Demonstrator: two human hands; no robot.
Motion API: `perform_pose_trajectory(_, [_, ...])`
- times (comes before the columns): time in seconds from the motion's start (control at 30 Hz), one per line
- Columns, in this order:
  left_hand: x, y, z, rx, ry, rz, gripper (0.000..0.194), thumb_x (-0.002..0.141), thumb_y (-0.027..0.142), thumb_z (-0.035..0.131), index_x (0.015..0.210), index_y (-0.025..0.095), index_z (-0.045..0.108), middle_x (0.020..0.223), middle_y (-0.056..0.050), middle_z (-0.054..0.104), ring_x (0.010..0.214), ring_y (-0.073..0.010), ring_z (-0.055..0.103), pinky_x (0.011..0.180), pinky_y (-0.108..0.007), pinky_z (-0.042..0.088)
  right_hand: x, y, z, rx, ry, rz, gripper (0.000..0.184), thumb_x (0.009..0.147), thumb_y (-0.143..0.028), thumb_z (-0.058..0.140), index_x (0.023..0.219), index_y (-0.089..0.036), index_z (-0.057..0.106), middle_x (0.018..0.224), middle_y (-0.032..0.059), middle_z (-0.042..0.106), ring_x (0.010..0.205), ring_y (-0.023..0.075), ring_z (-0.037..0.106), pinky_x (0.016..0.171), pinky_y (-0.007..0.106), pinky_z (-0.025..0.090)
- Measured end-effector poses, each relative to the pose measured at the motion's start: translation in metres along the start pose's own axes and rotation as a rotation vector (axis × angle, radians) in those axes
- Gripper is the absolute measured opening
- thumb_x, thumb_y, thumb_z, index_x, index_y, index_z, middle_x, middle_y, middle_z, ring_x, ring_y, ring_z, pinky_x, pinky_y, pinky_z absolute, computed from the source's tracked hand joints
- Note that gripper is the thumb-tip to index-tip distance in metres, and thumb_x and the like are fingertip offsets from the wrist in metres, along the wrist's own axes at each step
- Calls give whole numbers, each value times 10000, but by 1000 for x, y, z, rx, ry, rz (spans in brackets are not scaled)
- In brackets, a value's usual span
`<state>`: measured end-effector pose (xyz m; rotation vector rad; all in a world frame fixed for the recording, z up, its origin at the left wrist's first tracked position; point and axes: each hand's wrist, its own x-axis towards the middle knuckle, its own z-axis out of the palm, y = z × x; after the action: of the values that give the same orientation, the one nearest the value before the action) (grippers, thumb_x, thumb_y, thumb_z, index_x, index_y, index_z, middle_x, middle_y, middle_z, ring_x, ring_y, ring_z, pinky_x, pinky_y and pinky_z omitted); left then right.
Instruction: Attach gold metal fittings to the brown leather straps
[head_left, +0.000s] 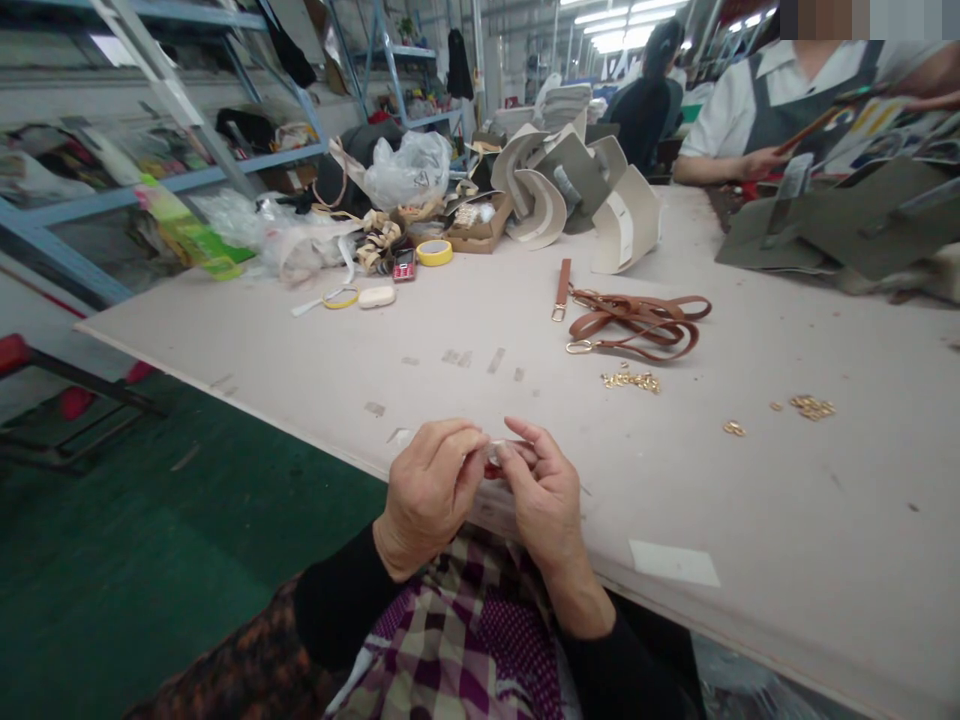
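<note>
Close to the table's front edge, my left hand (433, 488) and my right hand (546, 490) meet, fingertips pinched together. Between them is a small pale, shiny piece (495, 453) with some red below it; fingers cover most of it and its kind is unclear. My right index finger sticks up, apart from the pinch. Beyond the hands lie brown leather straps (634, 325) with gold clasps and a short brown strap (563, 285) with a gold clasp. Small gold metal pieces lie in a pile (634, 380), with another pile (812, 407) further right.
Yellow tape (434, 253), a red phone (404, 265) and a white oval case (376, 297) lie at the back left, before plastic bags (409, 170). Grey curved panels (577, 190) stand behind the straps. A co-worker (795, 110) works at the far right.
</note>
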<state>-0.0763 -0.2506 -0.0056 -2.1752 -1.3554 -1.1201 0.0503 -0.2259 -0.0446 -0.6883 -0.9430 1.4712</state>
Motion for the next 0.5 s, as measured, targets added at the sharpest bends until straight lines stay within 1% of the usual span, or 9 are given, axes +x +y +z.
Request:
perform_pose_trajectory(0.13, [-5, -4, 5, -25, -55, 89, 188, 904, 75, 593, 1067, 168, 591, 990, -84, 665, 925, -189, 619, 830, -314, 547, 2, 0, -1, 51, 10, 35, 365, 832, -343, 702, 1134, -160, 609, 773, 4, 695, 672, 151, 664, 675, 270, 579])
perform_pose_trajectory(0.27, [-11, -7, 6, -37, -76, 121, 183, 913, 83, 581, 1076, 164, 599, 1009, -96, 682, 953, -191, 635, 850, -323, 556, 3, 0, -3, 142, -5, 82, 387, 827, -356, 716, 1144, -163, 604, 810, 25, 715, 695, 172, 683, 634, 275, 595])
perform_pose_trajectory(0.4, [-10, -7, 5, -50, -62, 116, 166, 916, 87, 566, 1049, 178, 608, 1008, -88, 692, 944, -183, 653, 842, -307, 562, 2, 0, -5, 158, -29, 80, 409, 841, -368, 735, 1175, -171, 603, 870, 48, 729, 772, 196, 700, 692, 310, 614])
perform_pose_trajectory(0.5, [-10, -8, 5, -53, -63, 104, 171, 914, 73, 560, 1041, 179, 603, 1000, -82, 688, 935, -178, 647, 835, -300, 560, 1, -1, -5, 158, -43, 72, 425, 824, -373, 763, 1167, -172, 610, 917, 67, 730, 817, 207, 702, 735, 333, 622])
